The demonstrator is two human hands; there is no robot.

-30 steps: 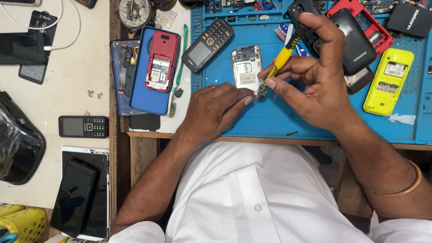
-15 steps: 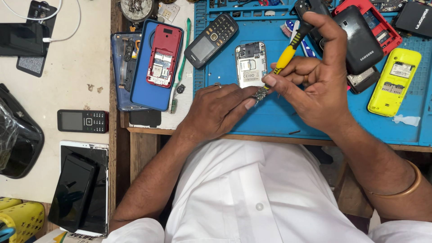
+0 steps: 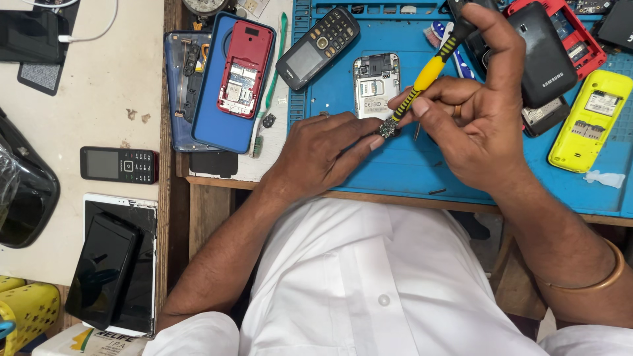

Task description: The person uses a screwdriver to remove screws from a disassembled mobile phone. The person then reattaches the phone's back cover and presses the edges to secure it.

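While my right hand (image 3: pixel 481 125) holds the screwdriver (image 3: pixel 427 74) with the yellow and black handle, its fingers are closed tight around the handle and the index finger lies along the top. The metal tip points down to a small dark part (image 3: pixel 388 128), which my left hand (image 3: pixel 323 155) pinches between thumb and fingertips, so these fingers are pressed together on it. This small part is just above the blue mat (image 3: pixel 395 171), directly below the open phone (image 3: pixel 376 84) that lies with its back uncovered. Beside this phone, to the left, a black keypad phone (image 3: pixel 318 47) lies tilted at the edge of the mat. To the right I see a yellow phone shell (image 3: pixel 590 122) and a black phone (image 3: pixel 544 56) lying on a red shell. A red phone (image 3: pixel 240 69) lies on a blue case at the left side of the table (image 3: pixel 86 132).
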